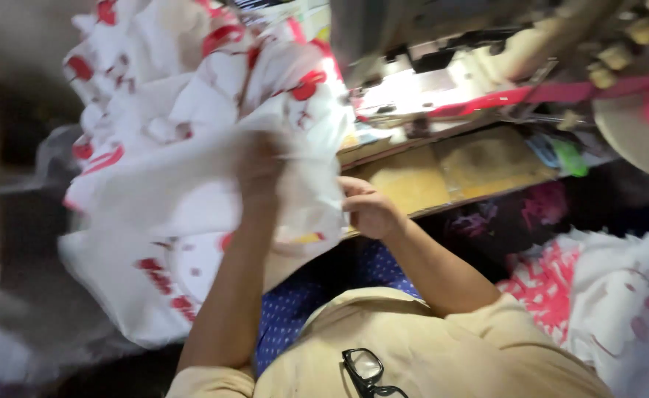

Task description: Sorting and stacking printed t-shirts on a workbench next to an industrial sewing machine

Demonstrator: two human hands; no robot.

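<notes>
A large white cloth with red print [192, 140] is bunched up in front of me, blurred by motion. My left hand [259, 168] is raised into the cloth and grips a fold of it. My right hand [367, 208] pinches the cloth's right edge near the wooden table edge. Both forearms reach up from my beige shirt at the bottom of the view.
A sewing machine [442, 74] with a red strip stands on a wooden table [457, 169] behind the cloth. More white and pink printed cloth [597, 287] lies at the right. Black glasses [368, 372] hang on my shirt. Blue dotted fabric [302, 302] covers my lap.
</notes>
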